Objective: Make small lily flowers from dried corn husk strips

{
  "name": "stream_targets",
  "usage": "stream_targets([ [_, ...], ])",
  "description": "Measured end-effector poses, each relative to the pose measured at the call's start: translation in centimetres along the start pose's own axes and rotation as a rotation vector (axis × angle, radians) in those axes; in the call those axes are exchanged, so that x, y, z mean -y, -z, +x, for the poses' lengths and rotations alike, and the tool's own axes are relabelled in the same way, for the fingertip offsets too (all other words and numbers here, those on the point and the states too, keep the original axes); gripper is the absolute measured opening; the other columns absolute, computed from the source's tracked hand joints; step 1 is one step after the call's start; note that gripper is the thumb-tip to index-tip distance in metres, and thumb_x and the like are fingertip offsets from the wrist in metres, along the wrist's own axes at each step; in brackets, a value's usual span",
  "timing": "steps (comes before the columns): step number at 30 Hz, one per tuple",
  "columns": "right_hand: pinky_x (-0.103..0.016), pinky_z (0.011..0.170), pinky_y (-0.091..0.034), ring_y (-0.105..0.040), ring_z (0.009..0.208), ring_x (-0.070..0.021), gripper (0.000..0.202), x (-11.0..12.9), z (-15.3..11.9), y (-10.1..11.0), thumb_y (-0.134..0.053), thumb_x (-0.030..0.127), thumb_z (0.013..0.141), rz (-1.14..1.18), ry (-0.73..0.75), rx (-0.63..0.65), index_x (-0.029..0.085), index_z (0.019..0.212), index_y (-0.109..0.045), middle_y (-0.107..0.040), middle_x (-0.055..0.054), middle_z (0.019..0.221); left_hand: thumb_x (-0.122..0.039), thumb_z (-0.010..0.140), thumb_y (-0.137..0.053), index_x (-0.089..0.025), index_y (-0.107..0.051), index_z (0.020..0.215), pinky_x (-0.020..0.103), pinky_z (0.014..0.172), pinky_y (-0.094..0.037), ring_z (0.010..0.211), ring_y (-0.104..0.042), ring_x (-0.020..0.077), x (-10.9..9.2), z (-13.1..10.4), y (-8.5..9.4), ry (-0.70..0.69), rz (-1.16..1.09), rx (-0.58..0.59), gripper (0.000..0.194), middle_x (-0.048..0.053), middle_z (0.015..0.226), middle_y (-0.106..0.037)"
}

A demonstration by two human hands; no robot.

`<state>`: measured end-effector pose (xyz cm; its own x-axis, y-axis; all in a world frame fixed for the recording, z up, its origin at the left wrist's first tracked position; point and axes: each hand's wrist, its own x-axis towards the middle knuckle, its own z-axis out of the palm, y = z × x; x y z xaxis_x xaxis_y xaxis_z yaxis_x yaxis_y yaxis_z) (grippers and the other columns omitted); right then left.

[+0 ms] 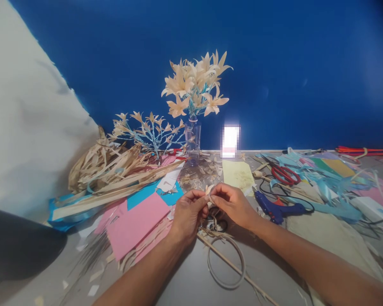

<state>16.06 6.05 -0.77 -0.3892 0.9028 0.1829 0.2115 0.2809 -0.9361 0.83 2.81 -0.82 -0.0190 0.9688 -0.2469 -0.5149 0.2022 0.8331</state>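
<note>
Both hands meet over the middle of the table, fingertips pinched together. Between them shows a small cream petal-like piece [210,188] of what looks like dried husk. My left hand [191,210] is closed on its left side, thumb against the fingers. From the right, my right hand [232,205] pinches the same piece with thumb and forefinger. Fingers cover most of it. Right below the hands lie dark loops [222,224], perhaps scissor handles, among husk scraps. A thin stick [257,288] and a pale ring [243,265] rest nearer to me.
Behind stands a clear bottle [192,146] of cream husk flowers [194,80], beside smaller flowers on blue stems [155,136]. Husk strips [105,170] and pink paper [138,223] lie left. Right are a blue glue gun [279,208], red-handled scissors [285,174] and blue ribbons [335,210].
</note>
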Motion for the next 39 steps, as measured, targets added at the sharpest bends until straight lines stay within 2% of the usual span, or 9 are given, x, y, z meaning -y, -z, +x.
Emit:
stream_targets([
  [7,-0.022,0.048,-0.036,-0.048,0.052,-0.0110,0.025,-0.1,0.1,-0.2,-0.062,0.041,0.084,0.275,-0.202,0.048,0.018,0.090,-0.069,-0.054,0.003,0.061,-0.028,0.061,-0.085,-0.015,-0.062,0.073,0.016,0.043,-0.034,0.042,-0.047,0.0062,-0.1,0.1,0.1,-0.047,-0.018,-0.022,0.029,-0.004,0.048,-0.057],
  [11,-0.023,0.056,-0.042,-0.053,0.062,-0.0118,0.027,-0.1,0.1,-0.2,-0.073,0.040,0.079,0.246,-0.132,0.022,0.017,0.091,-0.070,-0.063,0.000,0.073,-0.027,0.060,-0.087,-0.014,-0.063,0.073,0.016,0.044,-0.035,0.042,-0.048,0.0061,0.0,0.2,0.2,-0.050,-0.039,-0.024,0.030,-0.004,0.048,-0.057],
  [15,-0.022,0.052,-0.038,-0.048,0.057,-0.0094,0.028,-0.2,0.2,0.0,-0.075,0.041,0.078,0.289,-0.156,0.032,0.017,0.093,-0.070,-0.058,0.002,0.070,-0.027,0.058,-0.089,-0.014,-0.064,0.073,0.016,0.044,-0.038,0.045,-0.050,0.0058,-0.1,0.4,0.5,-0.036,-0.105,-0.010,0.032,-0.004,0.053,-0.059],
  [18,-0.021,0.054,-0.040,-0.051,0.062,-0.0094,0.030,-0.4,0.2,0.2,-0.077,0.038,0.077,0.345,-0.158,0.051,0.018,0.097,-0.068,-0.059,0.002,0.077,-0.029,0.060,-0.088,-0.014,-0.064,0.073,0.016,0.044,-0.040,0.046,-0.051,0.0048,-0.2,0.5,0.7,-0.030,-0.112,-0.003,0.031,-0.002,0.064,-0.064],
  [23,-0.024,0.069,-0.048,-0.059,0.076,-0.0127,0.028,-0.8,0.3,0.3,-0.077,0.030,0.077,0.264,-0.063,0.042,0.018,0.099,-0.065,-0.064,0.000,0.084,-0.028,0.064,-0.085,-0.016,-0.062,0.073,0.015,0.043,-0.037,0.044,-0.049,0.0058,-0.3,0.4,0.8,0.006,-0.065,0.019,0.028,-0.004,0.054,-0.059],
  [27,-0.025,0.069,-0.049,-0.061,0.077,-0.0134,0.027,-0.8,0.3,0.4,-0.075,0.027,0.078,0.209,-0.038,0.054,0.019,0.100,-0.064,-0.065,0.000,0.084,-0.028,0.064,-0.084,-0.017,-0.059,0.075,0.016,0.044,-0.036,0.043,-0.049,0.0067,-0.2,0.4,0.8,0.046,-0.042,0.033,0.029,-0.004,0.051,-0.058],
  [33,-0.022,0.051,-0.040,-0.052,0.054,-0.0097,0.022,-0.6,0.4,0.9,-0.067,0.033,0.084,0.237,-0.101,0.078,0.018,0.100,-0.067,-0.062,0.002,0.071,-0.024,0.063,-0.083,-0.017,-0.057,0.075,0.017,0.043,-0.034,0.042,-0.046,0.0063,-0.2,0.6,0.9,0.097,-0.102,0.061,0.029,-0.006,0.048,-0.053],
  [36,-0.023,0.053,-0.041,-0.052,0.057,-0.0103,0.015,-0.5,0.4,1.1,-0.066,0.027,0.083,0.118,-0.012,0.014,0.018,0.095,-0.069,-0.064,0.001,0.075,-0.020,0.062,-0.082,-0.017,-0.057,0.075,0.017,0.043,-0.035,0.042,-0.045,0.0058,-0.2,0.8,1.0,0.198,-0.157,0.058,0.028,-0.006,0.052,-0.052],
  [39,-0.025,0.062,-0.046,-0.057,0.067,-0.0125,0.015,-0.2,0.3,0.9,-0.064,0.018,0.082,-0.040,0.146,-0.001,0.020,0.095,-0.071,-0.067,-0.002,0.088,-0.015,0.063,-0.079,-0.015,-0.058,0.073,0.016,0.043,-0.036,0.043,-0.044,0.0045,-0.2,0.9,1.0,0.230,-0.165,0.063,0.024,-0.006,0.053,-0.051],
])
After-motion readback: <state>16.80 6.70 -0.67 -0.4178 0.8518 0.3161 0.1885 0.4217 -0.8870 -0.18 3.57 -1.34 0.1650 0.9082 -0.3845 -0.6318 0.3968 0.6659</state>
